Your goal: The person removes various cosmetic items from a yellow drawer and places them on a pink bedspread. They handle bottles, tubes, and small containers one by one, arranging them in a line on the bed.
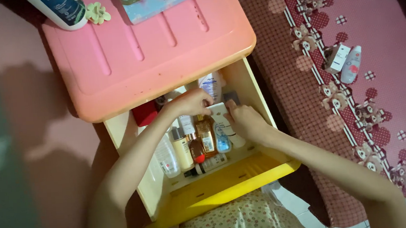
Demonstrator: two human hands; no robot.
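Note:
Both my hands reach into an open cream drawer with a yellow front (227, 179). My left hand (187, 103) and my right hand (244, 120) together grip a small white tube (217, 110) above the drawer's contents. Below it stand several small bottles: an amber one (206, 137), a blue-capped one (222, 141), a cream one (183, 151) and a clear one (167, 158). A white bottle (212, 85) stands at the drawer's back, and a red box (145, 113) sits at the back left.
The pink top (159, 50) of the plastic cabinet overhangs the drawer and carries a large white bottle (62, 9), a flower clip (97, 13) and a pastel box (158, 4). To the right, a red patterned bed cover (356, 92) holds a small carton (337, 57) and a white bottle (351, 64).

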